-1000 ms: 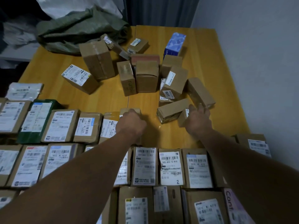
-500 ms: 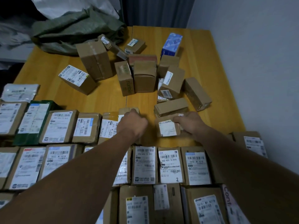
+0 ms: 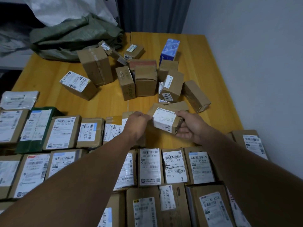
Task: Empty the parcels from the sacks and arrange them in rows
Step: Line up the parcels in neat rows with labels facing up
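Note:
A small brown parcel (image 3: 165, 119) with a white label is held just above the wooden table (image 3: 213, 89), label up. My right hand (image 3: 191, 126) grips its right end, thumb on top and fingers beneath. My left hand (image 3: 137, 123) pinches its left edge with curled fingers. Labelled parcels lie in rows (image 3: 65, 133) across the near table, and a second row (image 3: 173, 166) lies closer to me. A loose heap of brown boxes (image 3: 146, 79) lies further back. A crumpled green sack (image 3: 75, 35) sits at the far left.
A blue patterned box (image 3: 169, 49) stands upright at the back of the heap. A white sack (image 3: 65, 9) lies behind the green one. The grey wall (image 3: 254, 63) runs along the table's right edge. One parcel (image 3: 250, 143) sits at the right edge.
My right hand picked a small parcel from the heap, turned its label up and lifted it toward the row. My left hand rose from a row parcel and took its left edge.

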`<state>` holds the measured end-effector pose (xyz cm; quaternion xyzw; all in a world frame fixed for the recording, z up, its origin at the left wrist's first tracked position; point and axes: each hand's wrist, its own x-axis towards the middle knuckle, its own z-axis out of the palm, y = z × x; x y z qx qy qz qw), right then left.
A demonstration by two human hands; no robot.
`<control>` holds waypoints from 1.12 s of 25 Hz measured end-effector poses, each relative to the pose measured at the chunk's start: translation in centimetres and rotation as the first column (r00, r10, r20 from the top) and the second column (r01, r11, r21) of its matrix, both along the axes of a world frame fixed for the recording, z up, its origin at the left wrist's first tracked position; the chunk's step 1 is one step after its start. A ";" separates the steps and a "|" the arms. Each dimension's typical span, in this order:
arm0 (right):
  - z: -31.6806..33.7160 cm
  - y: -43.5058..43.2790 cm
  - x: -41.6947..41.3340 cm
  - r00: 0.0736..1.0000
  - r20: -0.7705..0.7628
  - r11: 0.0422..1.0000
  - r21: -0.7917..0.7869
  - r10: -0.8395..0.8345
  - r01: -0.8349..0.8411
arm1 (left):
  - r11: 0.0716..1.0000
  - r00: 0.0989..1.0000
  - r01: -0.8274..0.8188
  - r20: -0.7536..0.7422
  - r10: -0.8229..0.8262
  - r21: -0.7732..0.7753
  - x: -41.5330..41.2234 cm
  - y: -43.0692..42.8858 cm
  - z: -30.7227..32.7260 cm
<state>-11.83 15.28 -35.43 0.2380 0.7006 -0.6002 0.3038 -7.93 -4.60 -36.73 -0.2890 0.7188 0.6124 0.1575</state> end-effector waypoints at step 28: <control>5.1 -5.3 7.2 0.961 -0.252 0.973 -0.223 -0.113 0.055 | 0.631 0.919 -0.378 0.356 0.169 0.677 5.6 -0.8 6.3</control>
